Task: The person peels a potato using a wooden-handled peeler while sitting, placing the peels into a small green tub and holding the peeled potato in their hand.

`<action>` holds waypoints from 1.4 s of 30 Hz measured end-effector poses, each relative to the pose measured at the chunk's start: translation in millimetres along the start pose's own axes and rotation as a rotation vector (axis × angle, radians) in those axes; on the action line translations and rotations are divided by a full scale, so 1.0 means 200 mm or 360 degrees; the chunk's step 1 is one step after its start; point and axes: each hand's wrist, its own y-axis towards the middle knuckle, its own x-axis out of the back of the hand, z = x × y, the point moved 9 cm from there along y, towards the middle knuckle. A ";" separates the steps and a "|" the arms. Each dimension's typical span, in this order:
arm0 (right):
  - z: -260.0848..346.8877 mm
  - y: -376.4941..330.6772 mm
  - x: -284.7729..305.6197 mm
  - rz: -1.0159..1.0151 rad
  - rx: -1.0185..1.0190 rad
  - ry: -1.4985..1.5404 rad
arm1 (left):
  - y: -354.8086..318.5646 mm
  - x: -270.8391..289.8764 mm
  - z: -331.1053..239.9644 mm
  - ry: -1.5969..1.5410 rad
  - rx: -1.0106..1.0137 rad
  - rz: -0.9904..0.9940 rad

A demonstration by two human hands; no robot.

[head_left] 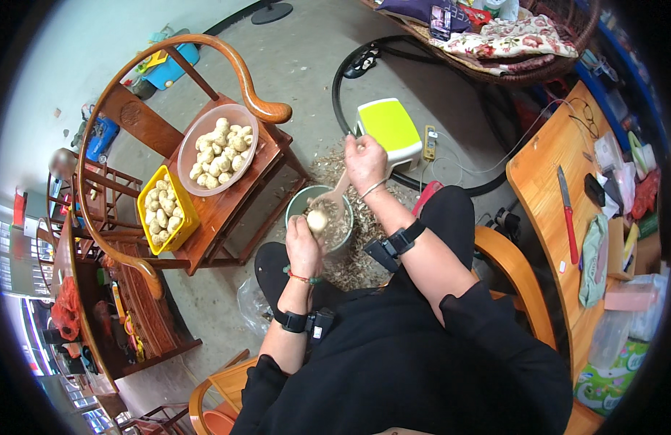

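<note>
My left hand [303, 245] grips a whitish round mushroom [317, 221] over the rim of a pale green bucket [290, 210]. Close beside it, a pale brown tool with a broad, flat end [338, 190] slants down over the bucket. My right hand [366, 165] is closed around that tool's upper end. The tool's broad end lies next to the mushroom; whether they touch I cannot tell. Greyish liquid and bits partly show inside the bucket. On a wooden armchair [230, 217] to the left, a pinkish bowl [198, 186] and a yellow basket [184, 235] hold several similar mushrooms.
Brown scraps [361, 250] litter the floor around the bucket. Beyond it stands a stool with a lime-green top [388, 125], near a power strip [429, 143]. A wooden table [542, 181] at the right carries a red-handled knife [570, 225]. A clear plastic bag [254, 301] lies near my left leg.
</note>
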 end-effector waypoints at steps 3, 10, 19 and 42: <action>-0.06 0.06 0.02 0.0001 -0.0100 -0.0023 | -0.01 -0.02 0.01 -0.0081 0.0056 0.0071; -0.22 -0.13 -0.10 -0.0064 -0.0274 0.0061 | 0.05 -0.16 0.05 -0.0758 0.0244 0.0309; 0.21 -0.07 0.02 -0.0098 0.0317 0.0061 | -0.01 -0.21 -0.01 -0.1108 0.0292 0.0510; -0.16 0.05 0.12 -0.0096 -0.0096 0.0139 | -0.01 0.08 -0.13 0.0948 -0.0580 0.0204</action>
